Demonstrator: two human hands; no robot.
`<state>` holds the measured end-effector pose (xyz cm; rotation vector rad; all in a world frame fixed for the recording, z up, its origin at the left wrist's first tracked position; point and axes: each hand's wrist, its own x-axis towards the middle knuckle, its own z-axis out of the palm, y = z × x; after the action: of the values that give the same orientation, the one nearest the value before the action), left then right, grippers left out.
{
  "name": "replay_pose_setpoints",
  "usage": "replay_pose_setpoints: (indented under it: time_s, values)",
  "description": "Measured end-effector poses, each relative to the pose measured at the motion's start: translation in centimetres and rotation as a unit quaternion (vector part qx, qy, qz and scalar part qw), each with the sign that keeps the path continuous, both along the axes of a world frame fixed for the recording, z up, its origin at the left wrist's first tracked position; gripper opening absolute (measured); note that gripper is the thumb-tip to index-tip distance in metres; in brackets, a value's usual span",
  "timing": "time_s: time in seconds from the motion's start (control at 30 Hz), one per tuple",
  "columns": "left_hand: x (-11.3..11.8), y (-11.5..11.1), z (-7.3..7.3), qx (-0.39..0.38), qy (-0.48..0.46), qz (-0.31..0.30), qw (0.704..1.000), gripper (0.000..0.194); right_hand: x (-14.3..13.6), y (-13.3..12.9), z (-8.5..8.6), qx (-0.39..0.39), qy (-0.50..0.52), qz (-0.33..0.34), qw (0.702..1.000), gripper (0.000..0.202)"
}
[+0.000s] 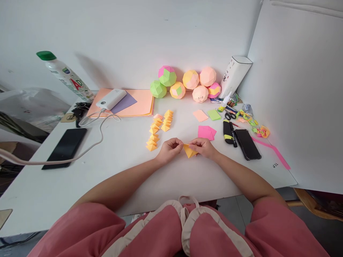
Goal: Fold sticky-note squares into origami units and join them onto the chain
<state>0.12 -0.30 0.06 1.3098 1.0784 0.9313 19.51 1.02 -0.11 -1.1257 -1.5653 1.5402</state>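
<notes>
Between my two hands is a small folded orange paper [189, 151], its lower corner pointing toward me. My left hand [170, 150] pinches its left corner with thumb and fingertips. On the other side, my right hand [204, 147] grips the paper's upper right edge, fingers partly behind it. Just beyond my left hand, folded orange pieces [152, 143] lie overlapped in two rows. Pink paper sheets [205, 132] rest beyond my right hand, with peach sheets [200, 115] and green sheets [214, 114] farther back.
Several paper balls [190, 79] are stacked along the wall. Scissors [230, 115], a highlighter [228, 132] and a black phone [248, 144] lie at right. At left are a dark tablet [65, 148], a cable [91, 147], a power bank [111, 99] and a bottle [66, 76].
</notes>
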Motion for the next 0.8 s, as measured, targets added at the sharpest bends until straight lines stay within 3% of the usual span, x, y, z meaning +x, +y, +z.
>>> replay_pose_setpoints:
  time_s: [0.2,0.33,0.57,0.8]
  values:
    - [-0.2,0.0,0.0,0.006,-0.031,0.02,0.999,0.022,0.1,0.1,0.0,-0.008,-0.004,-0.006,1.0,0.031]
    - [-0.1,0.0,-0.2,0.01,-0.047,-0.014,0.999,0.025,-0.1,0.0,0.2,-0.001,-0.005,0.002,1.0,0.031]
    - [0.0,0.1,-1.1,0.13,0.042,-0.054,0.989,0.019,-0.2,-0.3,-0.1,0.002,-0.018,0.014,1.0,0.029]
    - [0.0,0.0,-1.0,0.129,0.066,-0.055,0.988,0.015,-0.2,-0.4,0.0,0.012,-0.03,0.025,0.999,0.026]
